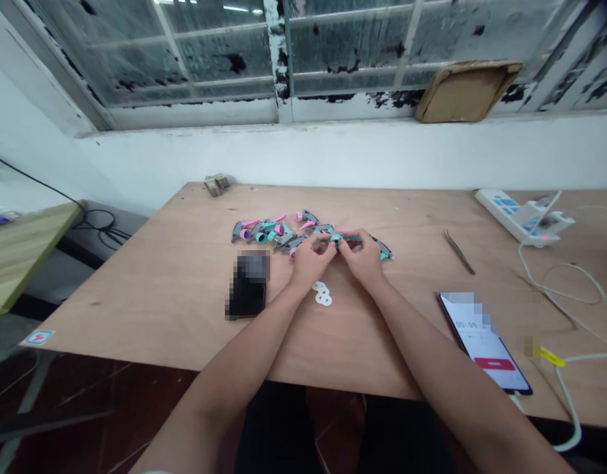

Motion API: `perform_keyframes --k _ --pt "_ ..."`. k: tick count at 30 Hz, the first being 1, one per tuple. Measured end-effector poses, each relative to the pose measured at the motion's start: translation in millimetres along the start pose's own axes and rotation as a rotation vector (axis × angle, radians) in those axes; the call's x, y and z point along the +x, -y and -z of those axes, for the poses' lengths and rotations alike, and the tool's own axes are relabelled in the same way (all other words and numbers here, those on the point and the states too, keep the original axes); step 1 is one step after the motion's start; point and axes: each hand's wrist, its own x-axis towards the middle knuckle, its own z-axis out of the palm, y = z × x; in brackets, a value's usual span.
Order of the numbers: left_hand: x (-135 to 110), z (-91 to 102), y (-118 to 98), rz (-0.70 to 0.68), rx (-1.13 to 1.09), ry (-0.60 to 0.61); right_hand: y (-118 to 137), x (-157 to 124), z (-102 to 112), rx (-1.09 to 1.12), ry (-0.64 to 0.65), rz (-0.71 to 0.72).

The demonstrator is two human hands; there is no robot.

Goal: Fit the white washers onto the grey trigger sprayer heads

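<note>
Grey-teal part (337, 243) is pinched between left hand (308, 261) and right hand (365, 258), fingertips together, at the parts pile's (268, 232) right end.

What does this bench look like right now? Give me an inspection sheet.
Surface: plywood table.
Job's things: pile of grey, pink and teal parts; white rings between the wrists.
Clutter: tweezers, lit phone, dark slab.
Hands: left hand and right hand pinch one part at the pile.
Cables: white cable from power strip; black cables far left.
Surroundings: window with peeling paint, cardboard on sill.
</note>
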Motion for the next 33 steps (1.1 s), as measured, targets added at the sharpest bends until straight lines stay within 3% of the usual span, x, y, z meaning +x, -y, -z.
perform_keyframes --k 3,5,7,8,11,15,18,23,27,30,33 --pt "2 12.7 -17 -0.07 0.114 -0.068 2 -1 14 -0.047 0.158 0.039" --pt "8 23.8 -31 -0.138 0.051 -0.183 4 -1 19 -0.087 0.261 0.073" --pt "12 35.8 -45 -0.149 0.027 -0.188 6 -1 19 -0.152 0.321 0.073" --pt "13 41.7 -51 -0.131 0.059 -0.134 7 0 18 -0.189 0.336 0.058" --pt "4 56.8 -63 0.013 0.285 0.213 7 3 12 -0.291 0.362 0.03" --pt "-17 65.1 -65 -0.045 0.719 0.604 7 3 8 -0.409 0.308 -0.021" --pt "-23 63.9 -62 -0.027 0.882 0.745 10 1 8 -0.445 0.273 -0.057" --pt "-19 61.9 -55 0.088 0.772 0.726 9 -2 6 -0.462 0.248 -0.009" --pt "-17 61.5 -44 0.103 0.69 0.664 3 -1 2 -0.445 0.185 0.091" --pt "-14 59.5 -34 0.13 0.543 0.539 1 1 3 -0.322 0.127 0.184" --pt "-8 57.2 -26 0.153 0.349 0.342 6 0 6 -0.139 0.18 0.309"
